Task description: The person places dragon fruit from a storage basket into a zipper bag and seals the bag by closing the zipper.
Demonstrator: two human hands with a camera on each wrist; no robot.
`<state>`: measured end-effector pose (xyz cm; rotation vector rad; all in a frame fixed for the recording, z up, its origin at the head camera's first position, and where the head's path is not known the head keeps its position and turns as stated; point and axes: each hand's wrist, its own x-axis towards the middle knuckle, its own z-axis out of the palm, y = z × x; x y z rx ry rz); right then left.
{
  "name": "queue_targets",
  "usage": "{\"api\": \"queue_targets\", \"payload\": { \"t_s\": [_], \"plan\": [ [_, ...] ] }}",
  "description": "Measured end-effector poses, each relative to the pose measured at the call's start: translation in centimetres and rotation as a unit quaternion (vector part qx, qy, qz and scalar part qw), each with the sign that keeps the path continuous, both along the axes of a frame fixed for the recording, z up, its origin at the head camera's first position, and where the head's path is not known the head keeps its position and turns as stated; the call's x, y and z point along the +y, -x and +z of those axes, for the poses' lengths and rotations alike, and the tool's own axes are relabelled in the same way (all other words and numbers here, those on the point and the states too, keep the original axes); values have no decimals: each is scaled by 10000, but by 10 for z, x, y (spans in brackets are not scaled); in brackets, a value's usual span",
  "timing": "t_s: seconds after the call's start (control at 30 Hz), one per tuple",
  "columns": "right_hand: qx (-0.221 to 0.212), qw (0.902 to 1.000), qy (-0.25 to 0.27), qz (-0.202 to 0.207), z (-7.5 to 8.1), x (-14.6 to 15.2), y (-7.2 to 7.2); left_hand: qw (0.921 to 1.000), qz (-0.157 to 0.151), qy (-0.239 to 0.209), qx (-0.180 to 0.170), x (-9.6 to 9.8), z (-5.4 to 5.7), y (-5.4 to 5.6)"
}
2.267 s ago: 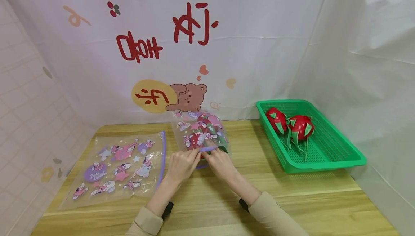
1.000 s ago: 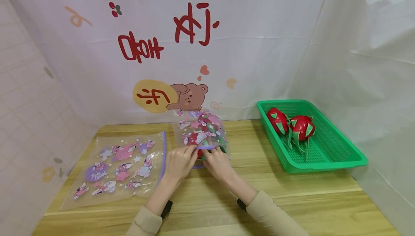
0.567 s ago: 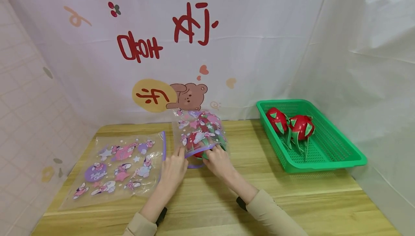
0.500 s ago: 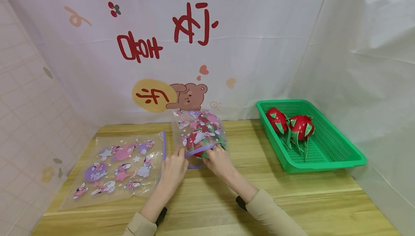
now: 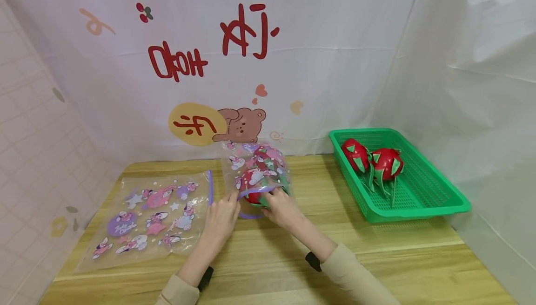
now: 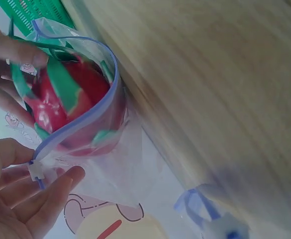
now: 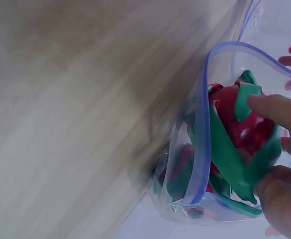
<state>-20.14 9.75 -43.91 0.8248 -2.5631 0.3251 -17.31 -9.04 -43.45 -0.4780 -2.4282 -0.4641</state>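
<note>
A clear zip bag (image 5: 232, 160) printed with pink figures lies near the back of the table, its purple-edged mouth facing me. My left hand (image 5: 222, 214) pinches the left corner of that mouth, beside a white zip slider (image 6: 36, 171). A glossy red dragon fruit (image 6: 48, 102) with green scales sits just inside the mouth. Reaching into the mouth, my right hand (image 5: 282, 209) holds this fruit, thumb on a green scale and fingers behind it. Farther in, more red and green fruit (image 7: 184, 167) shows through the film.
Flat on the left lies a second printed zip bag (image 5: 144, 237) with a purple edge. At the right stands a green basket (image 5: 418, 213) with two dragon fruits (image 5: 387, 163) in it. A white printed curtain (image 5: 326, 77) closes off the back.
My left hand has shifted left from the middle of the bag's mouth to its corner. The mouth gapes wider and more of the fruit shows. The right hand stays near the same spot.
</note>
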Motion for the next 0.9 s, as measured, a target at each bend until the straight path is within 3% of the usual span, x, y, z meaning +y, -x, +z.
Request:
{"api": "queue_targets", "payload": {
  "t_s": [0.1, 0.23, 0.5, 0.73, 0.9],
  "plan": [
    [-63, 9996, -251, 151, -2, 1, -2, 10000, -58, -13, -52, -1, 0, 0],
    [324, 9986, -385, 143, -6, -2, -2, 9999, -152, -64, -46, -1, 1, -1],
    [1055, 9939, 62, -312, -13, -8, 3, 9990, -296, -310, -139, 1, 7, -4],
    [786, 9954, 457, -308, -8, -17, 10, 9976, -604, -296, -167, 5, 13, -6],
    [867, 9958, 172, -220, -6, -15, 11, 9976, -523, -442, -120, 5, 14, -2]
  ]
}}
